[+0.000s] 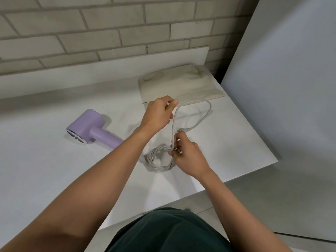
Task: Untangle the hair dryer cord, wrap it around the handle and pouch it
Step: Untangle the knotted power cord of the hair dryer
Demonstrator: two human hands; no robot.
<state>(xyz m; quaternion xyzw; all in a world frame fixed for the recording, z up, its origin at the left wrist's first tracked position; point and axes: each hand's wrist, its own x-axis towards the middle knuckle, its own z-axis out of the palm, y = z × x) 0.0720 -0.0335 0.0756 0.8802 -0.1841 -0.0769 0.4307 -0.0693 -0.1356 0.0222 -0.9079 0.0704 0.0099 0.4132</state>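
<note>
Now L hand [159,112] & R hand [190,157] each pinch 1 cord [161,169]; 1 dryer [85,124], 1 pouch [181,84] lie nearby.

My left forearm [112,166] hides the hair dryer [85,126] handle's end and where the cord [157,168] joins it; a dark speck [143,102] by the pouch [181,84] is unidentifiable.
</note>
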